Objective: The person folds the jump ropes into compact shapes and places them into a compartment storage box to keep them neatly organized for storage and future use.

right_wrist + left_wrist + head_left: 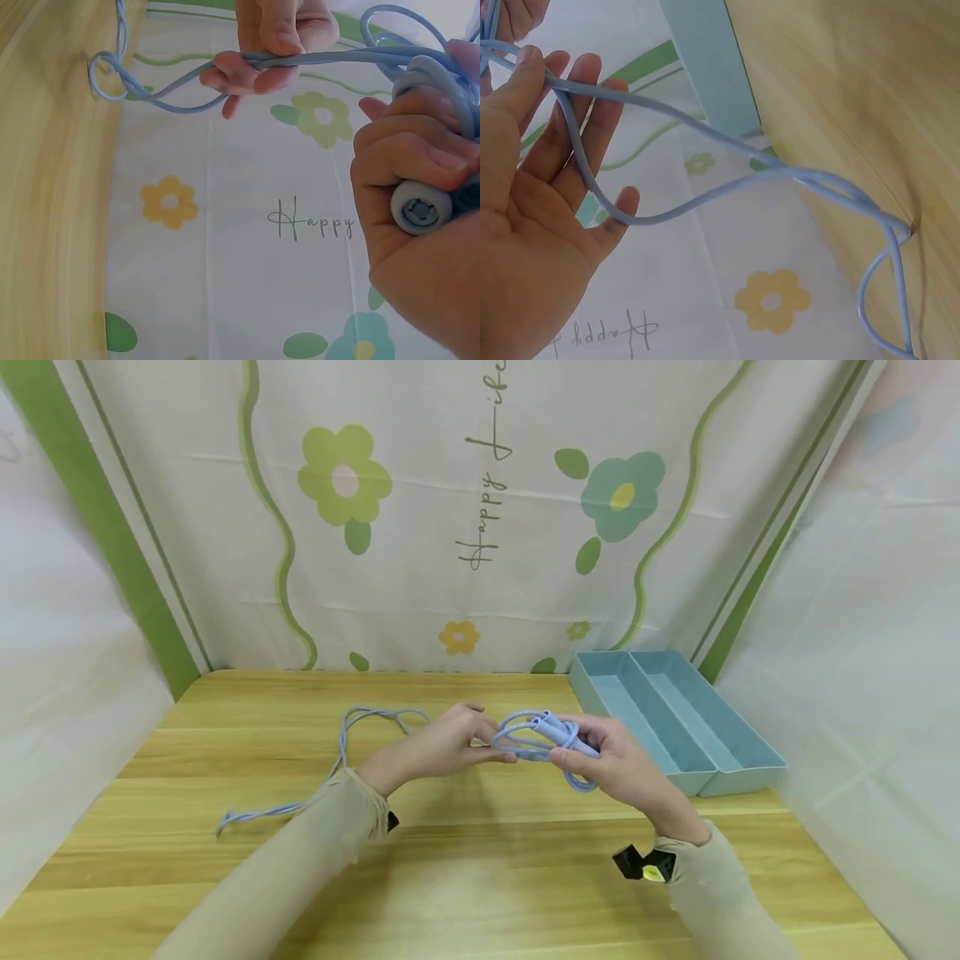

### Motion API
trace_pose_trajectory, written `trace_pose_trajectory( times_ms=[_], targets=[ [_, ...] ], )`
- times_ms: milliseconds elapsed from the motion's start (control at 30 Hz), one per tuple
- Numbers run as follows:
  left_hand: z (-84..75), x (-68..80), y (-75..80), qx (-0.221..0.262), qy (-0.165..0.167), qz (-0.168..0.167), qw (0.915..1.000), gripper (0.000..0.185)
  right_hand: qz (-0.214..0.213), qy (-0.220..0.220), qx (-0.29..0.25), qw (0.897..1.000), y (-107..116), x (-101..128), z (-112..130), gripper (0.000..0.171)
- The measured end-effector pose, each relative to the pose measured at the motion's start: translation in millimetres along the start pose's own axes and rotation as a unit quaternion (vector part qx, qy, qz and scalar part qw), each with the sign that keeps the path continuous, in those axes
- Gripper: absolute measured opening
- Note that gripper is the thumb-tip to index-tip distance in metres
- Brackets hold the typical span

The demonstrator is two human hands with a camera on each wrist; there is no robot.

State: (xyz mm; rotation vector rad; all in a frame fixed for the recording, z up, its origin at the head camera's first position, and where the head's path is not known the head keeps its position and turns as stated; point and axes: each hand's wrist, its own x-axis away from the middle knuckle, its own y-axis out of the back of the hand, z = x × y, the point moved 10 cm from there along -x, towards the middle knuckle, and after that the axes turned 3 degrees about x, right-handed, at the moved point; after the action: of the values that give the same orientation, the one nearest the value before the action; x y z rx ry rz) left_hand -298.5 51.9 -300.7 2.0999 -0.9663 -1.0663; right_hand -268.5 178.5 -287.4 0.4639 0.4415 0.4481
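A light blue jump rope point(536, 739) is held above the wooden table point(480, 868) between both hands. My right hand point(622, 768) grips the rope's two handles point(422, 208) together, with several loops of cord wound round them. Just left of it, my left hand point(450, 743) pinches the cord point(315, 58) between thumb and fingers point(277, 37). In the left wrist view the cord point(705, 127) passes across that hand's palm point(532, 187) and fingers. The rest of the rope point(341, 752) trails left over the table, ending near the left edge.
A light blue two-compartment tray point(738, 768) sits at the back right of the table, close to my right hand. A flowered cloth backdrop point(480, 527) and white side walls enclose the table.
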Motion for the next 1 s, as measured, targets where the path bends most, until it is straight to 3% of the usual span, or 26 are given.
trace_pose_trajectory(
  times_ms=[233,400,567,767,1000],
  targets=[
    [6.3,-1.6,-5.0,0.008,0.021,0.042,0.9989,0.010,0.041,0.014,-0.003,0.999,-9.1,-2.4,-3.1,0.042],
    [9.2,-2.5,-6.8,0.010,0.047,0.063,0.9969,0.011,0.042,0.017,-0.001,0.999,-9.2,-3.6,-3.1,0.043],
    [12.5,-2.1,-9.1,0.008,0.064,0.076,0.9950,0.013,0.041,0.029,0.001,0.999,-11.1,-5.6,-0.9,0.047],
    [15.1,0.8,-10.6,0.007,0.062,0.083,0.9946,0.016,0.054,0.056,0.003,0.997,-16.7,-6.9,1.4,0.052],
    [16.0,0.9,-11.8,0.018,0.088,0.114,0.9894,0.013,0.092,0.052,0.036,0.994,-27.1,-4.6,-0.9,0.052]
  ],
)
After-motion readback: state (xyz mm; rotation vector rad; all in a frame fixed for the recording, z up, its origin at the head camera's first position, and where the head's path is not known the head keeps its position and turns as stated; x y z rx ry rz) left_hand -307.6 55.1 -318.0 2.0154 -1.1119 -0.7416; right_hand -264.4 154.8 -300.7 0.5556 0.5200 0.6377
